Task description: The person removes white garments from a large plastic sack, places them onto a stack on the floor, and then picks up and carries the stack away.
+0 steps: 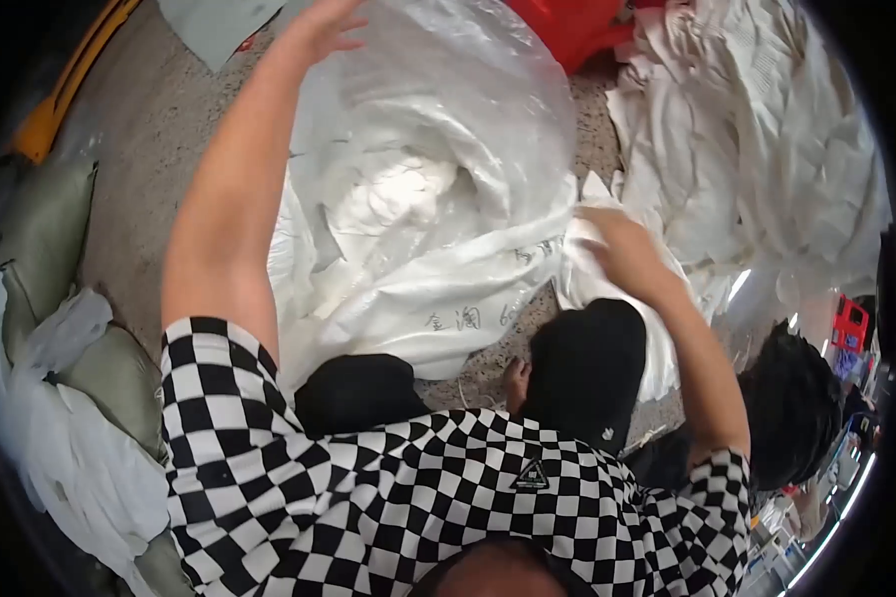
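Observation:
A large white woven sack (408,343) with handwritten black characters lies in front of my knees. Its clear plastic liner (523,99) is spread wide at the mouth, and a white, fluffy-looking mass (398,194) shows inside. At the far left edge of the liner, my left hand (324,28) is raised with its fingers apart, holding nothing I can see; part of it is cut off by the frame. To the right of the sack, my right hand (619,249) has its fingers bent around a piece of white cloth (657,363), which hangs down past my knee.
Crumpled white fabric (727,129) is heaped at the right. A red plastic object (572,25) stands at the top. Full greenish sacks (50,219) and pale plastic (90,468) line the left side, near a yellow bar (65,95). A black bundle (791,403) lies at the right.

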Tool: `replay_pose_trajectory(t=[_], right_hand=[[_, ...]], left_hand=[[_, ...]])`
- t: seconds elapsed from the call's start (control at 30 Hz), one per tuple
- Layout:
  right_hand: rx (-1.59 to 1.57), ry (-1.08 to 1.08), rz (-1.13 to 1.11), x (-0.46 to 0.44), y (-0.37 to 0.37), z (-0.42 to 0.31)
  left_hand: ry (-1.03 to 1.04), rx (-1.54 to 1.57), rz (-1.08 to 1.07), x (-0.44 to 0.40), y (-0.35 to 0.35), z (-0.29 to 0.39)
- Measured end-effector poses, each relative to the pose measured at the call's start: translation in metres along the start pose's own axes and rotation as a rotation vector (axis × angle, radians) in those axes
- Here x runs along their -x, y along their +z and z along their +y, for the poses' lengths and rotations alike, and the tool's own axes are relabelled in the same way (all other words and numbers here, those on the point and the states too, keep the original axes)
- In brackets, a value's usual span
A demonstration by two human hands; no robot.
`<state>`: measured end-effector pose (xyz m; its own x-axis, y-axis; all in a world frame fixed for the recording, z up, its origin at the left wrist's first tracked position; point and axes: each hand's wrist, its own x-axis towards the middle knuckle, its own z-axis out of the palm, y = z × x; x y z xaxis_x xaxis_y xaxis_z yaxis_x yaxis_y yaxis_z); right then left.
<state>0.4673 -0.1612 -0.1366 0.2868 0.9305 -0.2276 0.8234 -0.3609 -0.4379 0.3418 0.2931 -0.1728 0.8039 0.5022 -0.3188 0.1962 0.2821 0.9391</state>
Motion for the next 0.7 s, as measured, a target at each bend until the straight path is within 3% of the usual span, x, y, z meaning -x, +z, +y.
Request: replay_pose_trajectory(t=[0.1,0.13,0.17,0.23,0.27,0.3,0.37,0.43,0.47,0.5,0.53,0.57,0.63,0.67,0.7], right_hand=[[-0.575,-0.281,-0.339,-0.104,0.070,-0.088],[-0.585,-0.256,-0.439,-0.134,0.112,-0.092],[-0.421,-0.213,-0.378,-0.152,0.140,-0.096],[-0.263,-0.067,-0.287,-0.196,0.210,-0.066],[-0.251,-0.009,-0.284,-0.208,0.208,-0.055],[-0.215,0.029,-0.298,-0.224,0.209,-0.040],[-0.075,-0.102,-0.145,-0.251,0.228,0.008],[0.079,0.042,-0.253,-0.260,0.160,0.000],[0.222,0.003,-0.272,-0.281,0.149,0.016],[0.353,-0.007,-0.227,-0.313,0.149,0.036],[0.378,-0.044,-0.182,-0.309,0.103,0.001],[0.302,0.099,-0.084,-0.327,0.094,-0.012],[0.377,-0.008,0.237,-0.345,0.113,-0.021],[0.415,-0.065,0.405,-0.353,0.117,-0.028],[0.558,-0.057,0.136,-0.355,0.115,-0.047]], left_hand=[[0.011,-0.200,0.179,0.050,0.048,-0.002],[-0.093,-0.434,0.070,0.056,0.043,-0.024],[-0.150,-0.559,-0.062,0.073,0.043,-0.052],[-0.327,-0.584,-0.372,0.118,0.042,-0.112],[-0.540,-0.569,-0.408,0.136,0.035,-0.141],[-0.463,-0.860,-0.470,0.147,0.022,-0.181],[-0.354,-1.325,-0.287,0.158,-0.018,-0.240],[-0.454,-1.383,-0.076,0.138,-0.040,-0.200],[-0.173,-1.342,0.153,0.118,-0.066,-0.195],[-0.089,-1.287,0.187,0.092,-0.097,-0.184],[0.025,-1.303,0.180,0.065,-0.122,-0.162],[0.166,-1.451,0.378,0.046,-0.131,-0.142],[-0.049,-1.412,0.516,0.026,-0.120,-0.077],[0.012,-1.408,0.564,0.017,-0.123,-0.080],[0.074,-1.404,0.615,0.009,-0.126,-0.087]])
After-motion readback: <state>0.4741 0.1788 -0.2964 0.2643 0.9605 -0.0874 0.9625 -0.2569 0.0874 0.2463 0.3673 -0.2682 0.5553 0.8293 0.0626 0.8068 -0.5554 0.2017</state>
